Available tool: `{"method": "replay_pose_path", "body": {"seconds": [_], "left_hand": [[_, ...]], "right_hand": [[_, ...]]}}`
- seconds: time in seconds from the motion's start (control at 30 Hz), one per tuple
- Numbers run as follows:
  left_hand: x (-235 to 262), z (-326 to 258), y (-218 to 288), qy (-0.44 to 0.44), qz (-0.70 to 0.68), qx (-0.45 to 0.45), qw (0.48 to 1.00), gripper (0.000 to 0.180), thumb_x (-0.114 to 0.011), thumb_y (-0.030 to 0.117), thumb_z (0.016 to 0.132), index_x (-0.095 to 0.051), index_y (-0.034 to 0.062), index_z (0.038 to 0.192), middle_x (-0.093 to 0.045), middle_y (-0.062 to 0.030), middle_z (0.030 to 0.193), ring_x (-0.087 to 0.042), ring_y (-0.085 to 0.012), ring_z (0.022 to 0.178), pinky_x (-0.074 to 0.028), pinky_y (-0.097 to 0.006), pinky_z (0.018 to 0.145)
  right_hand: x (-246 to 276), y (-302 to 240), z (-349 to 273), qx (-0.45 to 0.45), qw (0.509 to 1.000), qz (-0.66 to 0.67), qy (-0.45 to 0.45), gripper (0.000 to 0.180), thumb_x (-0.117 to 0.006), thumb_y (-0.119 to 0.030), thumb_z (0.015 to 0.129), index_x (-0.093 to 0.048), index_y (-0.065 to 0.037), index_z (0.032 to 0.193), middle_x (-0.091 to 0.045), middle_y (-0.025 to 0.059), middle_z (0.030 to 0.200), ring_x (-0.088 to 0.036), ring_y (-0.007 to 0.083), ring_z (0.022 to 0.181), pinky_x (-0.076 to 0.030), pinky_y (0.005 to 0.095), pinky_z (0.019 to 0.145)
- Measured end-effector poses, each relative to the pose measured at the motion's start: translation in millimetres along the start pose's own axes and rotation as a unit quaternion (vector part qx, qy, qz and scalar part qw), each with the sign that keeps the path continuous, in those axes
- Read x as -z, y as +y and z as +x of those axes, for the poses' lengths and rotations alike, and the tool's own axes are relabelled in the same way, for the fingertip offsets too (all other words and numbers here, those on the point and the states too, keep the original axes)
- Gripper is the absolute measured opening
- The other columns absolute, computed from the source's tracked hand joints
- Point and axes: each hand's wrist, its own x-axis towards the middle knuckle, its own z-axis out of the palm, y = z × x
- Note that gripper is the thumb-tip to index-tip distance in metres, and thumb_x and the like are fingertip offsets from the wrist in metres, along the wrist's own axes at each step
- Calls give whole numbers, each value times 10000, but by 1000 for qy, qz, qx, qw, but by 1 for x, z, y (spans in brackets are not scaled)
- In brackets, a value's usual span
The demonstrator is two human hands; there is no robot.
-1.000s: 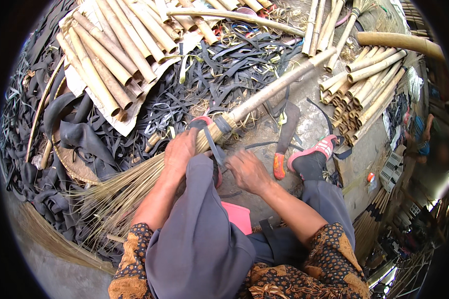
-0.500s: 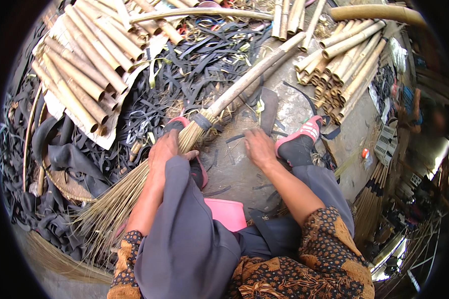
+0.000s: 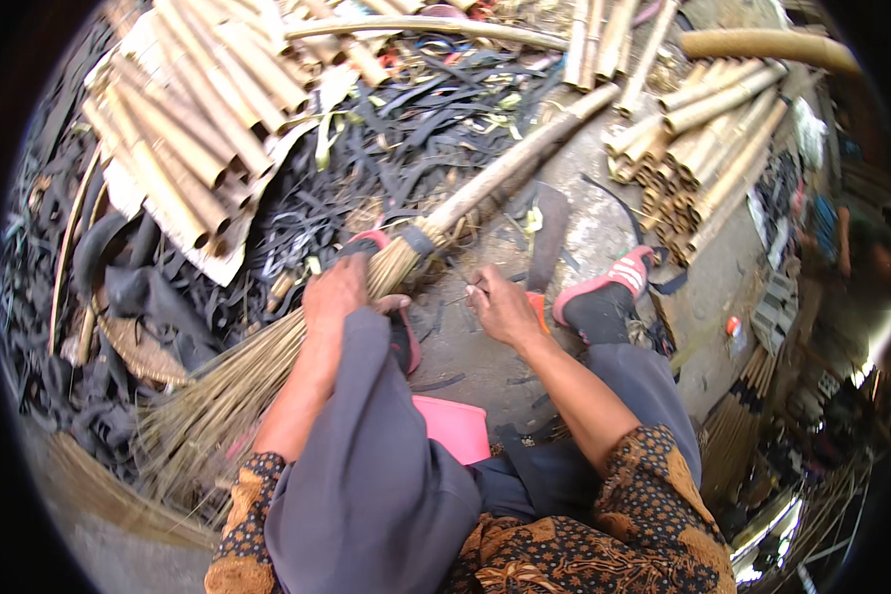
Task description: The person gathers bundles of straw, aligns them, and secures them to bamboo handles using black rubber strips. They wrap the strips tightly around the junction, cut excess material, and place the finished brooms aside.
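A broom of thin pale sticks (image 3: 233, 371) lies diagonally before me. Its round wooden handle (image 3: 510, 158) points to the upper right, and a black rubber band (image 3: 419, 240) binds the top of the bristles. My left hand (image 3: 337, 294) is closed over the bristles below the band, thumb on the near side. To the right of the broom, my right hand (image 3: 502, 305) is raised off the floor with its fingers pinched. An orange-handled tool (image 3: 538, 309) shows behind its palm; a thin tip seems to stick out at the fingertips. The tool's exact kind is hidden.
Cut bamboo tubes (image 3: 173, 148) lie at the upper left, with another bamboo stack (image 3: 698, 148) at the upper right. Black rubber strips (image 3: 386, 148) cover the floor beyond the broom. A flat dark strip (image 3: 549, 233) lies by my right foot. Something pink (image 3: 453, 426) is between my legs.
My right hand has lifted from the floor and drawn slightly toward the broom, its fingers now pinched and an orange-handled tool showing in it. My left hand stays on the bristles. The view has shifted slightly.
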Motion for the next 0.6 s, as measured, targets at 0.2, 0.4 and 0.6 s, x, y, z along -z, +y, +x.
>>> {"method": "replay_pose_path", "body": {"seconds": [0.2, 0.4, 0.6], "left_hand": [[-10, -2, 1, 16, -37, 26, 999, 753, -889, 507, 742, -625, 97, 1316, -694, -148, 1214, -681, -341, 1137, -555, -440, 930], [-21, -5, -4, 95, -85, 9, 992, 904, -926, 382, 707, -464, 131, 1442, -709, -190, 1150, -717, -365, 1023, -577, -442, 865], [-26, -6, -11, 96, -98, -28, 990, 897, -896, 367, 737, -461, 167, 1495, -685, -200, 1183, -707, -360, 1034, -570, -445, 873]], "right_hand": [[-9, -88, -4, -47, 907, 416, -45, 252, -597, -221, 1076, -618, 17, 1156, -666, 38, 798, -643, 111, 669, -519, 258, 626], [-32, -122, 29, -156, 911, 382, -22, 264, -631, -242, 1043, -659, 10, 971, -600, 8, 679, -536, 83, 515, -441, 244, 473], [-34, -122, 38, -178, 911, 371, -24, 271, -652, -233, 1017, -672, 0, 881, -604, 13, 633, -520, 89, 473, -417, 259, 438]]}}
